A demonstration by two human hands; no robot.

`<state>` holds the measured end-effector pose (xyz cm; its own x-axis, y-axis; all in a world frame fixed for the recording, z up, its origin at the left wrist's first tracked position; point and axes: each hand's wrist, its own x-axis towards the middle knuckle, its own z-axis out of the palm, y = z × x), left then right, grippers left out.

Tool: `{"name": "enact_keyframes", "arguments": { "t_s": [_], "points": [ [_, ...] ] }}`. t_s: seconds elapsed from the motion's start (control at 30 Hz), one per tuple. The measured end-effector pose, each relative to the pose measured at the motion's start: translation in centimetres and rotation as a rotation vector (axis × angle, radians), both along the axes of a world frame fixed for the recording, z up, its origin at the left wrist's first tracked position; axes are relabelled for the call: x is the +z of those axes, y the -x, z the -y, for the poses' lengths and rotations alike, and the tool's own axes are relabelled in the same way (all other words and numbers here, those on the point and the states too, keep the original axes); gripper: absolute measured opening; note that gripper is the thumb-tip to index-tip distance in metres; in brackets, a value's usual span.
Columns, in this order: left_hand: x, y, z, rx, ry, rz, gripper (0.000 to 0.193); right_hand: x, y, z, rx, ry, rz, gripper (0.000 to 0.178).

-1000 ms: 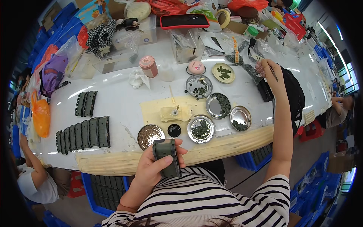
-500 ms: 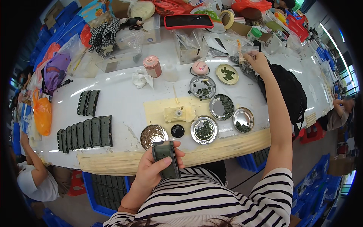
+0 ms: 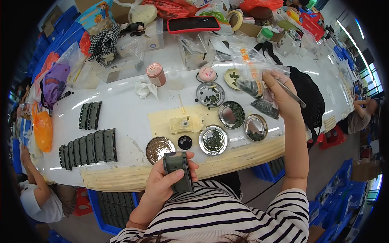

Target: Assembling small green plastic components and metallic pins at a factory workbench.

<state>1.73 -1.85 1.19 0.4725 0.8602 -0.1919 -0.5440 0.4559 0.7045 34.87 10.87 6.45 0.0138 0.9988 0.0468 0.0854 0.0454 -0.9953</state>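
My left hand (image 3: 159,181) grips a dark green curved plastic part (image 3: 177,172) near the table's front edge, thumb across its face. Raised over the right side of the table, my right hand (image 3: 283,97) holds a clear plastic bag (image 3: 248,75) with orange print and small dark pieces inside. A slim metal tool, apparently tweezers (image 3: 295,95), also sits in that hand. Left of the bag are metal dishes of small green pieces: a front one (image 3: 200,141), a middle one (image 3: 227,118), a right one (image 3: 256,120) and a back one (image 3: 202,90).
Similar green parts (image 3: 87,149) stand in rows at left. A dish of brown grains (image 3: 147,149), a black cup (image 3: 185,142) and a taped block (image 3: 178,124) lie ahead. A black bag (image 3: 306,91) is at right; bins, bags and a red-cased phone (image 3: 193,24) crowd the back.
My right hand has drawn the plastic bag nearer and lifted it off the back right, and the metal tool now shows in that hand. My left hand keeps its hold on the green part.
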Motion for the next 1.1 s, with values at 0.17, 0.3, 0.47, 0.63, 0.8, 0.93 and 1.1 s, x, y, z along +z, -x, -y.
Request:
{"name": "enact_keyframes", "arguments": {
  "t_s": [0.17,0.3,0.47,0.63,0.8,0.93,1.1],
  "points": [
    [0.4,-0.2,0.0,-0.013,-0.048,-0.024,0.043,0.4,3.3,3.1,0.141,0.04,0.13,0.025],
    [0.3,-0.5,-0.1,-0.028,-0.128,0.016,0.046,0.7,4.6,4.9,0.206,0.068,0.212,0.023],
    [1.1,-1.2,-0.2,-0.063,-0.17,-0.017,0.052,1.5,6.2,6.1,0.31,0.137,0.235,0.024],
    [0.6,-1.0,-0.1,-0.115,-0.132,-0.022,0.059,1.3,7.5,6.9,0.304,0.172,0.222,0.023],
    [0.4,-0.7,0.0,-0.099,-0.108,0.034,0.06,0.7,7.1,7.0,0.306,0.202,0.14,0.025],
    [0.4,-0.3,-0.2,-0.13,-0.121,0.037,0.058,0.4,7.1,6.8,0.311,0.17,0.09,0.026],
    [0.3,-0.1,-0.2,-0.127,-0.109,0.034,0.057,0.2,7.4,6.8,0.288,0.179,0.057,0.026]
  ]
}}
